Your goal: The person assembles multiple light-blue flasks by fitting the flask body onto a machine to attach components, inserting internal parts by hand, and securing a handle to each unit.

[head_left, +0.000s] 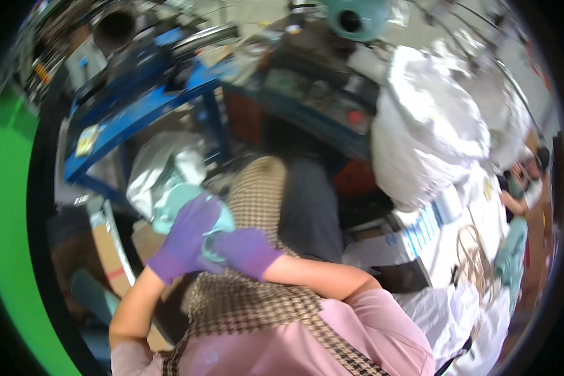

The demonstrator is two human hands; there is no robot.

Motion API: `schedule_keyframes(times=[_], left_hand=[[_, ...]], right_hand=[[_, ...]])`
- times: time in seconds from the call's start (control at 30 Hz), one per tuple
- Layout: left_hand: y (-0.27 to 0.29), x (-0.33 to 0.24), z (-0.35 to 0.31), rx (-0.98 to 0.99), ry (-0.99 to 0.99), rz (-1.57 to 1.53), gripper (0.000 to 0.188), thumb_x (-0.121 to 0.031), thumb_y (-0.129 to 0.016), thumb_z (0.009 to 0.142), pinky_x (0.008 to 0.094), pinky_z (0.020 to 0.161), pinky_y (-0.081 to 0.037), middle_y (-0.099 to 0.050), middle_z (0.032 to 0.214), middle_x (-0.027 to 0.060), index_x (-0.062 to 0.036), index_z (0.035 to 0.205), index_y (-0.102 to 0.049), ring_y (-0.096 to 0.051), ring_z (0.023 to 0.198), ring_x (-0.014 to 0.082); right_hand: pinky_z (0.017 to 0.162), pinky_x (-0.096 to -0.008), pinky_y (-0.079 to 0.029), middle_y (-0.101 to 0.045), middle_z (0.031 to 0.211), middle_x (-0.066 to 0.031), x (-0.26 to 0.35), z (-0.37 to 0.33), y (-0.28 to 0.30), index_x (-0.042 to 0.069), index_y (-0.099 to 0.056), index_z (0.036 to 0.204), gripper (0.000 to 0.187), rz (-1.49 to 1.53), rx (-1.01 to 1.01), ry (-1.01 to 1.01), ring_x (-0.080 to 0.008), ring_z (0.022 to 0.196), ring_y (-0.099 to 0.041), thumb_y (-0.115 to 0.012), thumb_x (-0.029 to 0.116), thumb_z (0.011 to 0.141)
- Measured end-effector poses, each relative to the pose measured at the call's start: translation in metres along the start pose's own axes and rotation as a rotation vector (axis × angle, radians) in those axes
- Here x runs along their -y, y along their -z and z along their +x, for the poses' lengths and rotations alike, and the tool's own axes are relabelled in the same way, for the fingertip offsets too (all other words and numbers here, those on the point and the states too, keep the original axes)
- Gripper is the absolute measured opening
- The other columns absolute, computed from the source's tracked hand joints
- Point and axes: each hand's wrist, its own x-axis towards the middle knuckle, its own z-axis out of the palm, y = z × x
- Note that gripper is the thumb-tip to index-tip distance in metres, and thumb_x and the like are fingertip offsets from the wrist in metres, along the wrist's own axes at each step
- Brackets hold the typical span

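A smooth pale teal moulded piece [174, 199], rounded at one end, lies over my lap, left of the middle; its exact kind is not clear. My left hand [191, 235], in a purple glove, rests across it with the fingers wrapped round it. Close beside it, my right hand [244, 250], also gloved in purple, is closed on a curved teal rim at the same piece. The gloves hide much of the piece's middle and lower part. A checked apron [257, 194] covers my knee just beyond the hands.
Ahead on the left stands a blue metal bench [119, 135], with a clear plastic bag [163, 163] below it. A large white sack [423, 131] stands at the right. Open cardboard [113, 250] lies on my left. Another person [523, 182] is at the far right.
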Motion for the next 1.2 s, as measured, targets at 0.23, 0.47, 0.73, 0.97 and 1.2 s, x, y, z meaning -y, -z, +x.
schedule_keyframes(times=[0.23, 0.47, 0.73, 0.97, 1.2], left_hand=[[-0.043, -0.013, 0.002, -0.172, -0.007, 0.149, 0.055, -0.041, -0.085, 0.060, 0.0531, 0.107, -0.041, -0.071, 0.112, 0.0059, -0.0124, 0.105, -0.071, -0.062, 0.114, 0.0332], [-0.016, -0.014, 0.004, -0.294, 0.217, 0.093, 0.061, -0.036, -0.090, 0.064, 0.0556, 0.111, -0.037, -0.066, 0.115, 0.0118, -0.0075, 0.111, -0.065, -0.058, 0.121, 0.0377], [-0.034, -0.010, -0.012, -0.434, 0.306, 0.081, 0.066, -0.029, -0.090, 0.059, 0.0588, 0.113, -0.035, -0.065, 0.113, 0.0107, -0.0077, 0.115, -0.061, -0.057, 0.123, 0.0387], [-0.030, -0.012, -0.010, -0.420, 0.218, 0.095, 0.066, -0.028, -0.091, 0.058, 0.0586, 0.111, -0.036, -0.066, 0.117, 0.0110, -0.0071, 0.114, -0.061, -0.058, 0.121, 0.0382], [-0.030, -0.005, -0.021, -0.531, 0.253, 0.077, 0.066, -0.028, -0.090, 0.060, 0.0567, 0.110, -0.039, -0.066, 0.118, 0.0106, -0.0078, 0.116, -0.061, -0.058, 0.120, 0.0377]], right_hand=[[0.067, -0.0407, -0.055, -0.072, 0.091, -0.0070, -0.019, -0.009, -0.011, 0.013, -0.072, 0.098, 0.015, -0.129, 0.053, 0.108, -0.0293, 0.077, -0.070, -0.062, 0.012, 0.087], [0.088, -0.0434, -0.055, -0.068, 0.123, -0.0144, -0.065, -0.085, 0.145, 0.009, -0.066, 0.125, 0.035, 0.091, -0.382, 0.571, -0.0313, 0.104, -0.068, -0.062, 0.020, 0.092], [0.094, -0.0398, -0.052, -0.070, 0.115, -0.0138, -0.236, -0.208, 0.418, 0.009, -0.070, 0.116, 0.026, -0.745, -0.391, -0.645, -0.0353, 0.105, -0.066, -0.063, 0.011, 0.091], [0.093, -0.0449, -0.050, -0.068, 0.113, -0.0148, -0.271, -0.191, 0.422, 0.019, -0.065, 0.124, 0.037, -1.021, -0.134, -0.751, -0.0343, 0.109, -0.065, -0.057, 0.018, 0.089], [0.081, -0.0491, -0.053, -0.071, 0.104, -0.0129, -0.213, -0.202, 0.414, 0.025, -0.050, 0.143, 0.047, -1.186, -0.453, -0.866, -0.0338, 0.093, -0.070, -0.053, 0.042, 0.099]])
